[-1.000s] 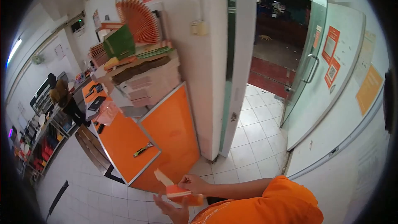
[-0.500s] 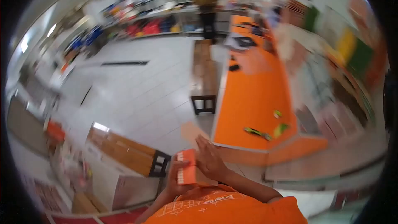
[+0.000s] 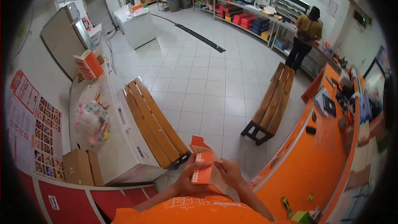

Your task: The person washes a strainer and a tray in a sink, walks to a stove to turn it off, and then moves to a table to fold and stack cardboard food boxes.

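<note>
An orange and brown cardboard box [image 3: 203, 173] with a row of white round marks along one side is held in front of my orange shirt. My left hand [image 3: 187, 178] wraps round its left side, with fingers across the orange face. My right hand [image 3: 231, 173] grips the brown right side near the top. At the upper end an orange flap [image 3: 199, 142] stands out from the box.
Wooden benches stand at left [image 3: 151, 120] and right [image 3: 271, 103]. An orange counter [image 3: 302, 174] lies at right, a white freezer [image 3: 120, 157] with a plastic bag [image 3: 92, 120] at left. A person [image 3: 306, 37] stands at the back shelves.
The view has swung to the left, bringing the freezer and left wall into sight. My right hand, earlier spread beside the box, now grips it. The orange flap shows at its top.
</note>
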A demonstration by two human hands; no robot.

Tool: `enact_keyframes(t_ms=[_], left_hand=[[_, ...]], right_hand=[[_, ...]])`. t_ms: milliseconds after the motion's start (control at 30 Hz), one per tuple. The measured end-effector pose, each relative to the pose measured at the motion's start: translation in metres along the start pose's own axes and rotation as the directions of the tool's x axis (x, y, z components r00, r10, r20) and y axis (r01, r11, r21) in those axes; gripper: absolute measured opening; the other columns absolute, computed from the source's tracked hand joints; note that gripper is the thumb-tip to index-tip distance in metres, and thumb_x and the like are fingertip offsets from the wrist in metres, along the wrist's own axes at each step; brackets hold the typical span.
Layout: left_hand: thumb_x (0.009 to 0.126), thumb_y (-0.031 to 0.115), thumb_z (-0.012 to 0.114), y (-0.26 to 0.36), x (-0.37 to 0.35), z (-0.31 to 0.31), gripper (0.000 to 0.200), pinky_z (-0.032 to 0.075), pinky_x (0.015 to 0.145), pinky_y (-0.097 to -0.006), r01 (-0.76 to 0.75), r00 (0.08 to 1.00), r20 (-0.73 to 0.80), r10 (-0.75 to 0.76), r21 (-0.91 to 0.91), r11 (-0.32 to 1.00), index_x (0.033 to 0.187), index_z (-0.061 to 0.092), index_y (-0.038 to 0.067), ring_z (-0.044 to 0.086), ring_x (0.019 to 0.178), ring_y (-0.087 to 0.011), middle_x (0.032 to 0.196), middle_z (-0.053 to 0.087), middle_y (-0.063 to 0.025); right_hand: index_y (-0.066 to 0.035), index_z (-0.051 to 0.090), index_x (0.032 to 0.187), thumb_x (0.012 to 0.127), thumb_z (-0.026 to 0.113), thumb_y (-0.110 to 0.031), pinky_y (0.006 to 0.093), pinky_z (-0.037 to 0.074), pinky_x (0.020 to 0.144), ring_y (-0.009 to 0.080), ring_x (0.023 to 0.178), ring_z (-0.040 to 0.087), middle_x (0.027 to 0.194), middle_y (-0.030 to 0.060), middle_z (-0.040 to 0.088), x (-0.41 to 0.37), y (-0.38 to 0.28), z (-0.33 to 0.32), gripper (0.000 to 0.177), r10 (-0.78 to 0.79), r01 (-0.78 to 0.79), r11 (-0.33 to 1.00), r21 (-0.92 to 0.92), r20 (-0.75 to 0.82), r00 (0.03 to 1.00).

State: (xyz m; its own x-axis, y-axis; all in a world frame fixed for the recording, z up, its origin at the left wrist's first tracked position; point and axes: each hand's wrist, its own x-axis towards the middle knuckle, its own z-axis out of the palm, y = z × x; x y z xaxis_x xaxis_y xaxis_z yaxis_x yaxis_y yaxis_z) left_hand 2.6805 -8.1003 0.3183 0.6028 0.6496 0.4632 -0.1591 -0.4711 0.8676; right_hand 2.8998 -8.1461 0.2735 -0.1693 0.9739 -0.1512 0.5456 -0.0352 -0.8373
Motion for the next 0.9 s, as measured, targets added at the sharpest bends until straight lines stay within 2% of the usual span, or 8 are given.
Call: enact_keyframes(t_ms=[267, 333, 467, 567, 667, 800, 867, 900], left_hand=[[0.067, 0.032, 0.092, -0.059, 0.099, -0.112, 0.068, 0.040, 0.104, -0.0491, -0.104, 0.965, -0.216, 0.149, 0.207, 0.973, 0.125, 0.061, 0.015, 0.040, 0.130, -0.0419, 0.136, 0.042, -0.0231], [0.066, 0.032, 0.093, -0.077, 0.114, -0.134, 0.071, 0.039, 0.105, -0.0504, -0.103, 0.965, -0.219, 0.144, 0.188, 0.977, 0.127, 0.060, 0.016, 0.037, 0.134, -0.0436, 0.141, 0.038, -0.0261], [0.065, 0.034, 0.093, -0.108, 0.140, -0.156, 0.074, 0.034, 0.110, -0.0530, -0.106, 0.931, -0.337, 0.139, 0.114, 0.988, 0.130, 0.060, 0.018, 0.026, 0.143, -0.0448, 0.152, 0.024, -0.0269], [0.068, 0.034, 0.092, -0.128, 0.158, -0.174, 0.070, 0.032, 0.113, -0.0522, 0.001, 0.954, -0.300, 0.028, 0.097, 0.995, 0.129, 0.061, 0.019, 0.024, 0.144, -0.0440, 0.155, 0.017, -0.0239], [0.069, 0.033, 0.092, -0.155, 0.186, -0.207, 0.072, 0.033, 0.113, -0.0513, 0.140, 0.953, -0.290, -0.089, 0.162, 0.977, 0.132, 0.059, 0.020, 0.024, 0.144, -0.0441, 0.154, 0.019, -0.0237], [0.071, 0.033, 0.091, -0.213, 0.246, -0.238, 0.076, 0.035, 0.112, -0.0511, 0.136, 0.960, -0.265, -0.094, 0.142, 0.980, 0.137, 0.054, 0.021, 0.024, 0.143, -0.0447, 0.152, 0.021, -0.0236], [0.072, 0.033, 0.090, -0.239, 0.294, -0.249, 0.081, 0.037, 0.111, -0.0506, 0.102, 0.966, -0.247, -0.080, 0.076, 0.992, 0.141, 0.049, 0.023, 0.026, 0.142, -0.0447, 0.149, 0.024, -0.0230], [0.073, 0.034, 0.089, -0.243, 0.321, -0.257, 0.085, 0.037, 0.111, -0.0508, 0.115, 0.973, -0.212, -0.092, 0.100, 0.988, 0.145, 0.046, 0.024, 0.027, 0.141, -0.0445, 0.148, 0.025, -0.0222]], right_hand=[[-0.002, 0.049, 0.134, 0.099, 0.061, -0.016, 0.0344, 0.054, 0.076, 0.0252, 0.101, 0.065, 0.124, 0.0154, 0.061, 0.147, 0.025, 0.008, 0.040, 0.060, 0.018, 0.995, 0.099, -0.726, 0.686], [-0.003, 0.044, 0.138, 0.098, 0.064, -0.017, 0.0383, 0.055, 0.079, 0.0248, 0.105, 0.064, 0.126, 0.0160, 0.060, 0.167, 0.023, -0.004, 0.047, 0.533, -0.117, 0.506, 0.855, -0.203, 0.822], [-0.006, 0.046, 0.139, 0.103, 0.054, -0.032, 0.0413, 0.056, 0.078, 0.0252, 0.103, 0.065, 0.123, 0.0134, 0.062, 0.215, 0.029, -0.007, 0.045, 0.034, 0.043, 0.830, 0.556, -0.127, 0.991], [-0.011, 0.047, 0.141, 0.105, 0.022, -0.055, 0.0439, 0.058, 0.073, 0.0295, 0.099, 0.067, 0.123, 0.0105, 0.064, 0.269, 0.002, -0.020, 0.062, 0.260, -0.275, 0.085, 0.958, 0.245, 0.934], [-0.011, 0.048, 0.139, 0.104, 0.027, -0.056, 0.0434, 0.057, 0.068, 0.0281, 0.098, 0.068, 0.121, 0.0102, 0.065, 0.334, 0.073, -0.020, 0.061, 0.113, -0.145, 0.741, 0.656, 0.091, 0.989], [-0.012, 0.050, 0.136, 0.103, 0.029, -0.058, 0.0427, 0.056, 0.063, 0.0278, 0.096, 0.068, 0.118, 0.0097, 0.066, 0.412, 0.087, -0.064, 0.060, 0.114, -0.179, 0.834, 0.522, 0.154, 0.981], [-0.013, 0.052, 0.134, 0.104, 0.029, -0.058, 0.0403, 0.056, 0.058, 0.0272, 0.093, 0.068, 0.115, 0.0097, 0.067, 0.438, -0.017, -0.118, 0.058, 0.175, -0.292, 0.360, 0.886, 0.243, 0.954], [-0.012, 0.049, 0.137, 0.105, 0.030, -0.055, 0.0441, 0.058, 0.066, 0.0289, 0.101, 0.067, 0.120, 0.0114, 0.064, 0.464, 0.026, -0.130, 0.057, -0.031, -0.090, 0.720, 0.689, 0.161, 0.986]])
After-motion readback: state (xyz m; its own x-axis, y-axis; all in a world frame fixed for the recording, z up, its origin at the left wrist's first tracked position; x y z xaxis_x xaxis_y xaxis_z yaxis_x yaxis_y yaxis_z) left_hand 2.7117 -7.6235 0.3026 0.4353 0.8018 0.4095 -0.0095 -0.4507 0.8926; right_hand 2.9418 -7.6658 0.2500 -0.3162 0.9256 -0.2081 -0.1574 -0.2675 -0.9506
